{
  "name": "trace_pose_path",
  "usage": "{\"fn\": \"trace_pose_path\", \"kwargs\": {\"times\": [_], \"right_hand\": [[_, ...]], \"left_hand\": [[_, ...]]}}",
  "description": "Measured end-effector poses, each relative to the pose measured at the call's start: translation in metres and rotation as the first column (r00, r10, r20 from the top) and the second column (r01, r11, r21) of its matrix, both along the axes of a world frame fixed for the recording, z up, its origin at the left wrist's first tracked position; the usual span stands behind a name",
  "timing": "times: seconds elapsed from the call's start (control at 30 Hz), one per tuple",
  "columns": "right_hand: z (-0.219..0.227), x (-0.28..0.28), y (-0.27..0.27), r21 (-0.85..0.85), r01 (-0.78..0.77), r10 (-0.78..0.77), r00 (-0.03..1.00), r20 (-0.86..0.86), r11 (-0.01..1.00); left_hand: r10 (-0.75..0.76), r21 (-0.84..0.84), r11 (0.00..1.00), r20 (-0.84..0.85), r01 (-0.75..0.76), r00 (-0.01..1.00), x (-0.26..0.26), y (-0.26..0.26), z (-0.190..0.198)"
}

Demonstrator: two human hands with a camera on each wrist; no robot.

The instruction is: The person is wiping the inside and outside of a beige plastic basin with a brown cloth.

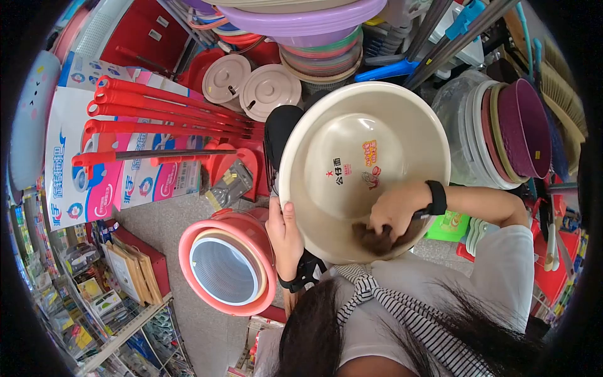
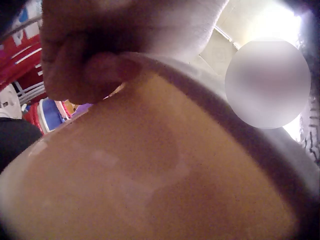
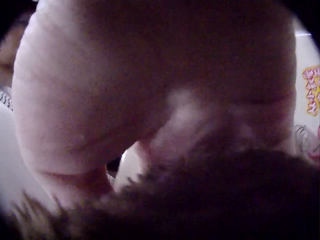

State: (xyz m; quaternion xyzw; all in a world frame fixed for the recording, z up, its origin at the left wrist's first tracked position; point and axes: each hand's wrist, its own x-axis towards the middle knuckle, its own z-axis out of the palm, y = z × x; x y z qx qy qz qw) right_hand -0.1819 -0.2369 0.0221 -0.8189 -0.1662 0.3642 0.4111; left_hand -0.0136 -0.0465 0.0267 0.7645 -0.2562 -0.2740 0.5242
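A large cream basin [image 1: 326, 144], with printed red and black lettering on its floor, is tilted in front of the person's body. At its left side the left hand [image 1: 286, 242] grips the rim; the left wrist view shows its thumb and fingers [image 2: 75, 70] about the basin's edge [image 2: 150, 65]. Inside the basin, the right hand [image 1: 399, 207] holds a brown fuzzy cloth [image 1: 370, 240] against the near inner wall. Close up in the right wrist view, the cloth [image 3: 165, 200] is dark and shaggy under the curled right hand [image 3: 155, 100], its fingertips hidden.
Nested pink and grey baskets [image 1: 226, 270] stand on the floor at left. Red-handled poles [image 1: 157, 125] lean over printed boxes [image 1: 69, 151]. Stacked purple basins [image 1: 301, 19] are at the back, more tubs [image 1: 515, 132] at right, and a goods shelf [image 1: 94, 295] at lower left.
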Motion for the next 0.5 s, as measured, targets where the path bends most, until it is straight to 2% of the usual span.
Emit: {"fn": "trace_pose_path", "kwargs": {"times": [0.03,0.13,0.17,0.2,0.27,0.3,0.33,0.4,0.43,0.5], "right_hand": [[0.002,-0.001,0.006,0.190,-0.003,-0.002,1.000,0.026,0.982],[0.003,-0.006,0.014,0.213,0.061,-0.077,0.995,0.070,0.975],[0.002,-0.007,0.013,0.144,0.059,-0.071,0.994,0.083,0.988],[-0.001,-0.010,0.010,0.146,0.061,-0.074,0.994,0.084,0.987],[-0.008,-0.021,0.002,-0.125,0.169,-0.153,0.981,0.122,0.978],[-0.014,-0.023,-0.001,-0.273,0.169,-0.140,0.982,0.124,0.947],[-0.023,-0.027,-0.007,-0.274,0.169,-0.139,0.983,0.123,0.947],[-0.034,-0.029,-0.019,-0.396,0.399,-0.305,0.910,0.279,0.827],[-0.034,-0.028,-0.023,-0.398,0.398,-0.305,0.911,0.278,0.826],[-0.031,-0.021,-0.029,-0.400,0.623,-0.380,0.754,0.536,0.672]], "left_hand": [[-0.006,0.002,1.000,-0.005,0.006,1.000,0.000,0.000,0.001],[-0.012,-0.001,1.000,-0.006,0.012,1.000,0.000,-0.001,0.001],[-0.011,-0.006,1.000,-0.001,0.011,1.000,0.002,-0.001,0.001],[-0.013,-0.004,1.000,-0.001,0.013,1.000,0.003,0.000,-0.001],[-0.051,-0.008,0.999,0.063,0.051,0.997,0.006,0.004,-0.006],[-0.050,-0.008,0.999,0.063,0.051,0.997,0.005,0.003,-0.006],[-0.045,-0.024,0.999,0.051,0.046,0.998,0.005,0.002,-0.005],[-0.041,-0.041,0.998,0.038,0.042,0.998,0.004,0.000,-0.005],[-0.051,-0.042,0.998,0.057,0.054,0.997,0.004,0.000,-0.004],[-0.057,-0.044,0.997,0.076,0.060,0.995,0.003,-0.002,-0.003]]}}
